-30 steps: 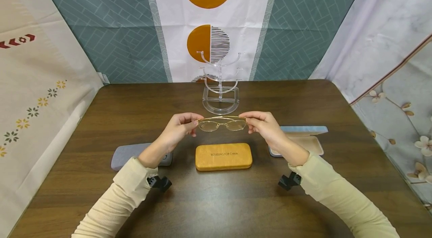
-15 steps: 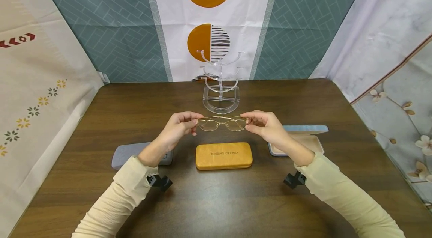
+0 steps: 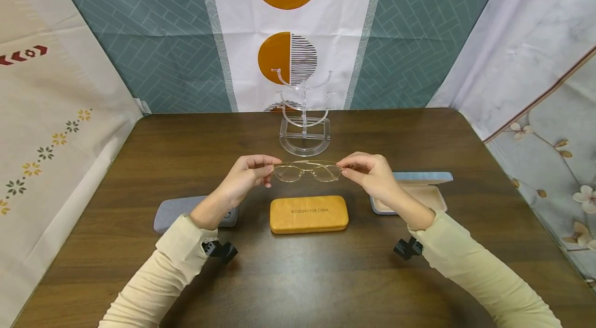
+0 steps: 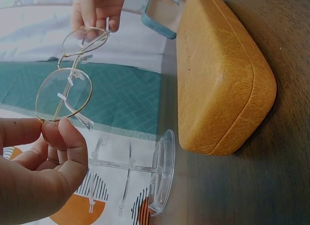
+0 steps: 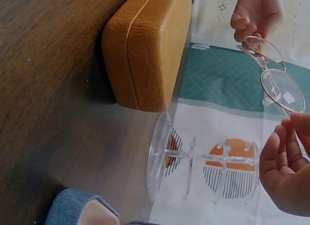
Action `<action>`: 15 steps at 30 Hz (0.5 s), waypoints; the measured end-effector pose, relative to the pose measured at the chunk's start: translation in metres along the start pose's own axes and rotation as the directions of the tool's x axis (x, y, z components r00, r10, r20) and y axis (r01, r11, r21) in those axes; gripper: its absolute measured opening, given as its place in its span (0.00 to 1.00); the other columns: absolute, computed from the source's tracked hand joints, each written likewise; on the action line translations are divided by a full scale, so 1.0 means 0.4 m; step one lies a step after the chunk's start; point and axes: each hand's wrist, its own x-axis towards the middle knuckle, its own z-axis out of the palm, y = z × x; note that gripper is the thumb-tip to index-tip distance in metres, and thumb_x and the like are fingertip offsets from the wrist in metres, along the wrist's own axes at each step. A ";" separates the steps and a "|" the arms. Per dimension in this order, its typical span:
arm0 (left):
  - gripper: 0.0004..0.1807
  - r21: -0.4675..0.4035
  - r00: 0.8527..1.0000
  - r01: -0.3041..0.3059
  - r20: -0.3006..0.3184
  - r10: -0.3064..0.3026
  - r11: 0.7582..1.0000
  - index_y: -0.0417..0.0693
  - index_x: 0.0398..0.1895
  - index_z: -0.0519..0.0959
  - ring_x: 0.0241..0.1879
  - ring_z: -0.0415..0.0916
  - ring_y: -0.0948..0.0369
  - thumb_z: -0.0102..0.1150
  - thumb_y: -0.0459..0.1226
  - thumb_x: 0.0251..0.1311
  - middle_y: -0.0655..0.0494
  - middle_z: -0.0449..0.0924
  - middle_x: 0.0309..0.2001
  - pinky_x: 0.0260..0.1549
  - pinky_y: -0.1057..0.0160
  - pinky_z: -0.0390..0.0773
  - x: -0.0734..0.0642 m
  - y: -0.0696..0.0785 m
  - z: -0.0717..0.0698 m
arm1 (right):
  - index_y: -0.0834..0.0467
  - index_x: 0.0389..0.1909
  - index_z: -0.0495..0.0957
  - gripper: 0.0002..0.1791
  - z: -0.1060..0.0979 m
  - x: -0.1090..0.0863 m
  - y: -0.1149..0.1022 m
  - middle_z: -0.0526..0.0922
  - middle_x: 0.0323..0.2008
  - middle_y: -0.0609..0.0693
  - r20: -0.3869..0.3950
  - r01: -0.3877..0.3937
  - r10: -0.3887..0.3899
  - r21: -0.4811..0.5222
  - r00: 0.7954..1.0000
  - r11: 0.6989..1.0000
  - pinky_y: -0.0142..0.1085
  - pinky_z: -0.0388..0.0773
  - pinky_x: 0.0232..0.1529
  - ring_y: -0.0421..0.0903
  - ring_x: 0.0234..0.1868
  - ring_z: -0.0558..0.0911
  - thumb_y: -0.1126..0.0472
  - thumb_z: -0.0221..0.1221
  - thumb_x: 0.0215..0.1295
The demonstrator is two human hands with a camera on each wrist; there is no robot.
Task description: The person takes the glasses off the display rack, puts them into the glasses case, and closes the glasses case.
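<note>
A pair of eyeglasses (image 3: 304, 170) with a thin gold frame and clear lenses is held up above the table, lenses facing the head camera. At its left end, my left hand (image 3: 239, 180) pinches the frame between thumb and fingertips. My right hand (image 3: 372, 175) pinches the opposite end at the corner. Both wrist views show the temples running behind the lenses, apparently folded. Nearer the camera than the glasses lies a closed yellow glasses case (image 3: 309, 217) with dark lettering. Behind them stands a transparent tiered glasses stand (image 3: 304, 151), its arms bearing nothing.
To the left, a grey glasses case (image 3: 174, 211) lies partly hidden by my left forearm. An open blue case (image 3: 421, 178) with a pale lining sits at the right, behind my right wrist. Patterned cloths hang around the wooden table (image 3: 298, 286).
My right hand has shifted slightly right and its thumb and fingers have changed their hold at the right end of the eyeglasses. My left hand has stayed nearly still.
</note>
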 end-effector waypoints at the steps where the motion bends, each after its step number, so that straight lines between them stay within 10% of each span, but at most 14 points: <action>1: 0.15 0.003 1.000 -0.001 0.001 0.001 1.000 0.24 0.50 0.70 0.24 0.68 0.62 0.44 0.24 0.62 0.48 0.68 0.28 0.27 0.67 0.74 0.000 0.000 0.000 | 0.67 0.37 0.81 0.08 0.000 0.000 0.000 0.81 0.35 0.55 -0.004 0.002 -0.002 0.000 1.000 1.000 0.30 0.76 0.32 0.45 0.34 0.79 0.75 0.59 0.55; 15: 0.13 0.085 0.997 -0.079 -0.008 0.080 0.993 0.26 0.48 0.72 0.25 0.70 0.58 0.47 0.25 0.61 0.50 0.71 0.27 0.28 0.65 0.75 -0.007 -0.007 0.017 | 0.69 0.37 0.81 0.08 -0.009 -0.010 0.013 0.81 0.33 0.44 -0.015 -0.014 0.015 0.028 1.000 0.999 0.29 0.76 0.32 0.48 0.34 0.80 0.74 0.59 0.55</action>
